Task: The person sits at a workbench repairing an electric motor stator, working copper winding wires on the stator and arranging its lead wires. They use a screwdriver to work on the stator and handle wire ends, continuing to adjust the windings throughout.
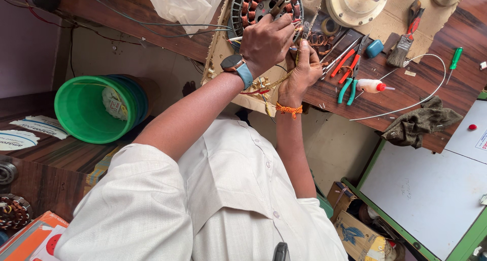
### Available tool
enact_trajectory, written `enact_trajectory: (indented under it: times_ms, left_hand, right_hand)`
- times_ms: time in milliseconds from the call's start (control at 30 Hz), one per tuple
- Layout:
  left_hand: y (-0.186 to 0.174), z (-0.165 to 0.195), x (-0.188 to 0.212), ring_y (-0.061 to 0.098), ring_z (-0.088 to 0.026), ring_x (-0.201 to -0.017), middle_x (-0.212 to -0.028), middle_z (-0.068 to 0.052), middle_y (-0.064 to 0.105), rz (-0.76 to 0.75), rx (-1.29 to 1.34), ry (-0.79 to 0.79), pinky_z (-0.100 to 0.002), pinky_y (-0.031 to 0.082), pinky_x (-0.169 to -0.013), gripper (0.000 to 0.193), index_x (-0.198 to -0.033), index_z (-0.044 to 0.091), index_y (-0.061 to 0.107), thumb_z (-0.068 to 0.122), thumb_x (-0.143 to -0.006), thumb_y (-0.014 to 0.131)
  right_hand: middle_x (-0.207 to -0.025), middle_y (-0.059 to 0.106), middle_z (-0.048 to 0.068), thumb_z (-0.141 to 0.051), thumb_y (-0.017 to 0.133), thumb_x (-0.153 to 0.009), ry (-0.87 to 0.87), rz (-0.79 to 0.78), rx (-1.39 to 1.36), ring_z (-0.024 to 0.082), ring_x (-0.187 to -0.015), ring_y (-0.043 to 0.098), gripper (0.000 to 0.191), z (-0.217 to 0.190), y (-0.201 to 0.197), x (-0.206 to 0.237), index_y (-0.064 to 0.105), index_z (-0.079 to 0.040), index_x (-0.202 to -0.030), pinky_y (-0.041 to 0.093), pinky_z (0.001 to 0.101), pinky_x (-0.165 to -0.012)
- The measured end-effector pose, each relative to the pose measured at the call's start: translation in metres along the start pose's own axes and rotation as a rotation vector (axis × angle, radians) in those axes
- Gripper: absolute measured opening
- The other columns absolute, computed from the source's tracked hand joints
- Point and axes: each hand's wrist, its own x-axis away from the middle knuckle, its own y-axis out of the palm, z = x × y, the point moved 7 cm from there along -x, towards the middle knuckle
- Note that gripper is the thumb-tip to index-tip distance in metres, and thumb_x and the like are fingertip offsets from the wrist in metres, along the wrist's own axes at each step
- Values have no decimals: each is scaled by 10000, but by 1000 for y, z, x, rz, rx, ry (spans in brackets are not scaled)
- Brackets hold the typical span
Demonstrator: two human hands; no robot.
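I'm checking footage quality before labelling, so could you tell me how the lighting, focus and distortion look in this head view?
Head view: soft, even light, no harsh glare; the left hand and right hand at the copper-wound stator are sharp; the wooden bench is clear too; the frame is tilted, with wide-angle stretching of the white shirt near the bottom edge.

Count: two hands, left hand (265, 40) and right hand (303, 70), both on one wound motor stator (264, 4); one smartwatch (234, 64), one orange thread wristband (288, 109). On the bench (456, 42): two pairs of pliers, red-handled (343, 62) and teal-handled (350, 86), one paintbrush (401, 50), one green screwdriver (454, 60), one small squeeze bottle with red tip (371, 86), one dark rag (421, 123), one cream round motor cover (355, 4). One stack of green buckets (94, 108), exact number in stack unclear; one more copper-wound stator (14, 213) at the lower left edge.
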Motion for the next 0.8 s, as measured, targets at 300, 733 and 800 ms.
enact_trajectory:
  times_ms: [300, 733, 800]
  left_hand:
    - [1, -1, 1, 651, -218, -800, -1043, 34, 656, -10, 7, -7, -358, 556, -629, 121, -932, 121, 693, 219, -894, 752]
    - [-4, 1, -1, 642, -218, -789, -959, 20, 620, -8, -32, -13, -370, 543, -610, 128, -922, 130, 700, 226, -863, 759]
    - [-8, 0, -2, 646, -219, -808, -995, 19, 630, 15, 6, -23, -361, 557, -636, 130, -925, 122, 692, 210, -847, 749]
  right_hand:
    - [-810, 727, 84, -75, 736, -938, -8, -5, 1, 139, -702, 699, 90, -1, 1, 1, 706, -4, -891, 616, 274, -634]
    - [-862, 701, 46, -130, 714, -983, -46, -23, 61, 118, -740, 655, 119, -1, 3, 7, 717, -11, -975, 549, 251, -653]
    - [-894, 711, 65, -118, 718, -985, -16, -31, -75, 142, -781, 675, 116, 0, 8, 8, 709, -2, -988, 594, 283, -717]
